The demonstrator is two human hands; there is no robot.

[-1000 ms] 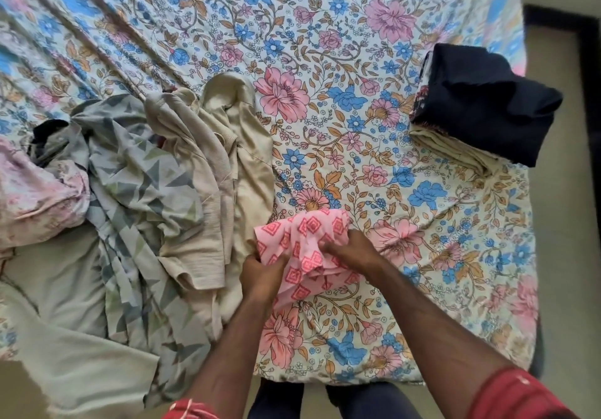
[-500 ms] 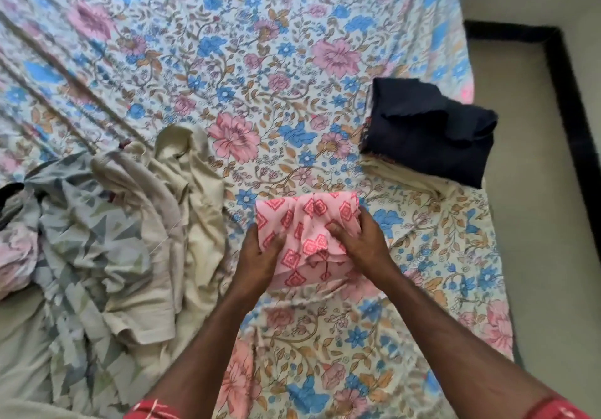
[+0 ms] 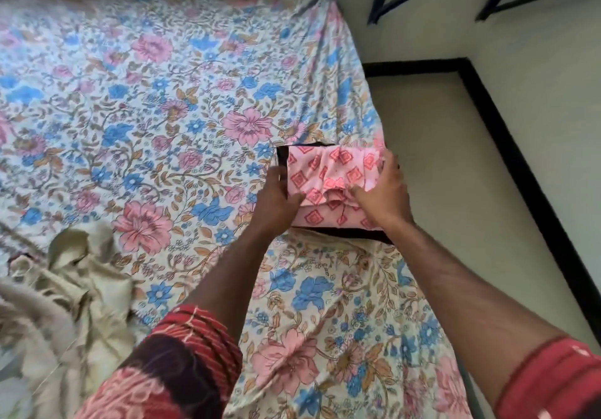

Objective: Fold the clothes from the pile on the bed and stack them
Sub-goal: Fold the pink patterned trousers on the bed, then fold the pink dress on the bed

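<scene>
Soft, even daylight fills the scene, with no glare and only faint shadows under the forearms on the floral bedsheet [image 3: 136,119]. The bed's far edge and the near left corner, where crumpled beige cloth [image 3: 61,291] lies, are smeared by blur. Wide-angle distortion bends the black floor border [image 3: 527,171].

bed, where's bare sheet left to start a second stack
Bare sheet runs from the far wall down to the beige clothes, left of the pink folded cloth. A smaller patch lies between the forearms. The right edge is crowded: both hands hold the stack there.
</scene>
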